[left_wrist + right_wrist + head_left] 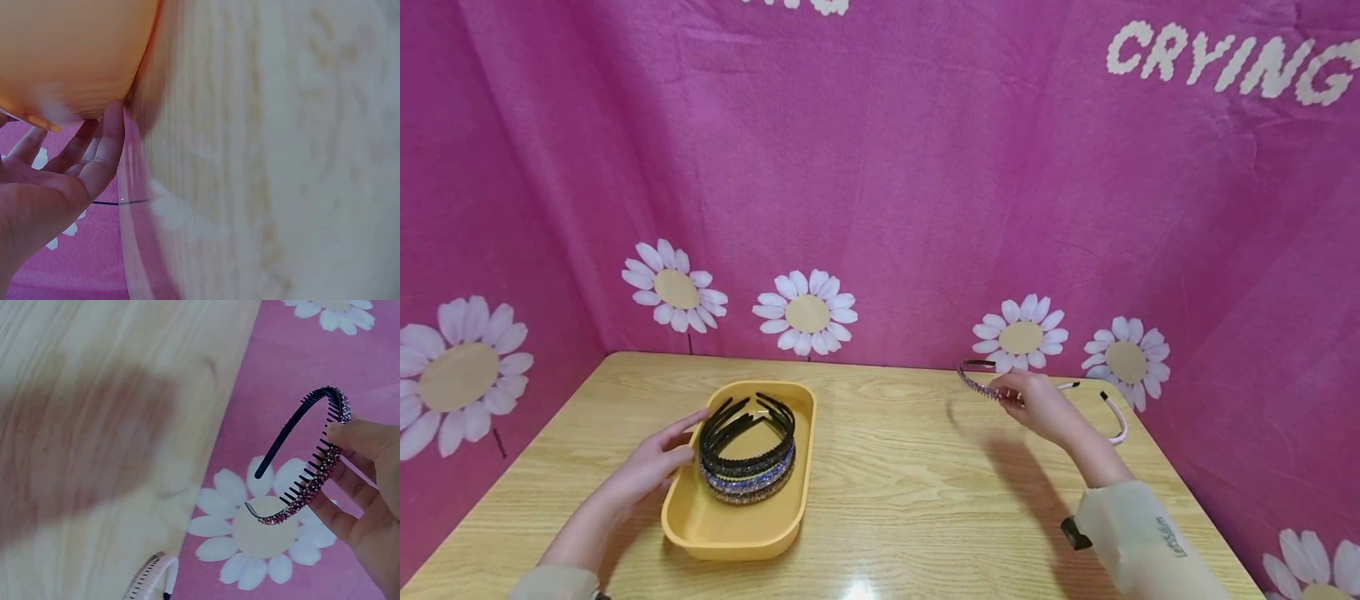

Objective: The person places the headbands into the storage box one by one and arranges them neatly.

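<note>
In the head view my right hand holds a headband above the far right part of the table. Its beaded pink-purple band and black comb teeth show in the right wrist view, pinched between thumb and fingers. At left, a yellow tray contains several stacked headbands, black, blue and dark glittery. My left hand touches the tray's left side, fingers extended. The left wrist view shows fingertips against the tray's outer wall.
Pale pink headbands lie at the table's far right: one shows near the right edge, and another is partly hidden behind my right hand. A pink cloth with daisies hangs behind the wooden table and along its sides.
</note>
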The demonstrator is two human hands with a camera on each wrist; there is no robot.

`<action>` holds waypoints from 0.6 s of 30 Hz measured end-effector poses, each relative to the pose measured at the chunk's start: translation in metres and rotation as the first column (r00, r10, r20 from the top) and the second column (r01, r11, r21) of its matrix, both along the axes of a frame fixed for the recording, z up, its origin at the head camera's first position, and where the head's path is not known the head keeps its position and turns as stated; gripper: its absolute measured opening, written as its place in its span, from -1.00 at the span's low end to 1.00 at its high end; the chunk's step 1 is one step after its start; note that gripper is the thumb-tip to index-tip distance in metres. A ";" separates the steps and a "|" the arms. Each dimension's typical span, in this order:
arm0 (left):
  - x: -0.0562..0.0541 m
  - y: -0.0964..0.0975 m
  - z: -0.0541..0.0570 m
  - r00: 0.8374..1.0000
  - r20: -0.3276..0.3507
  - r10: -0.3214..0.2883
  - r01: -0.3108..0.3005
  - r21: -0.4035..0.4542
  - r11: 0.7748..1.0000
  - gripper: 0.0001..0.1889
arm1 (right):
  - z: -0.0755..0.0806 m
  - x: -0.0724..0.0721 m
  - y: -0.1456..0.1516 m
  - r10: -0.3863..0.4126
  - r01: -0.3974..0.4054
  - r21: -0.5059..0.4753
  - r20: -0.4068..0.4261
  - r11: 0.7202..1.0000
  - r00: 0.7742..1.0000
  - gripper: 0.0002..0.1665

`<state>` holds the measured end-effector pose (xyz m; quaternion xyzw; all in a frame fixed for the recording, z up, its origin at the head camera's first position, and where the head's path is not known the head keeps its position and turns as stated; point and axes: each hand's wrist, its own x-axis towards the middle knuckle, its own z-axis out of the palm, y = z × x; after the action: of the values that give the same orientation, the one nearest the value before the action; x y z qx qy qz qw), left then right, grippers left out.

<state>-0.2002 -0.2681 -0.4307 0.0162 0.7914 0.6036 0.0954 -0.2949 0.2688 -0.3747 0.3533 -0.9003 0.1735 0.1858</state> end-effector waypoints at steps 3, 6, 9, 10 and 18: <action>0.000 0.000 0.000 1.000 -0.004 -0.002 0.002 0.001 1.000 -0.26 | 0.007 0.003 -0.003 0.004 -0.004 0.001 -0.021 1.000 1.000 -0.69; 0.000 0.000 0.000 1.000 -0.009 -0.004 0.004 -0.002 1.000 -0.26 | 0.013 0.005 -0.006 0.008 -0.008 0.003 -0.031 1.000 0.999 -0.69; 0.000 0.000 -0.001 1.000 -0.014 -0.004 0.004 -0.007 1.000 -0.25 | 0.018 0.007 -0.008 0.020 -0.020 0.006 -0.050 1.000 0.999 -0.69; 0.000 0.000 -0.001 1.000 -0.019 -0.007 0.007 -0.007 1.000 -0.26 | 0.019 0.008 -0.009 0.024 -0.023 0.008 -0.062 1.000 0.998 -0.68; -0.001 -0.001 0.001 1.000 -0.029 0.001 -0.002 -0.034 0.999 -0.25 | 0.033 0.015 -0.017 0.056 -0.057 -0.010 -0.121 0.998 0.991 -0.67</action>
<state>-0.2008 -0.2687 -0.4301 0.0228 0.8028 0.5898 0.0839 -0.2800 0.2517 -0.3420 0.3872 -0.8759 0.1632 0.2373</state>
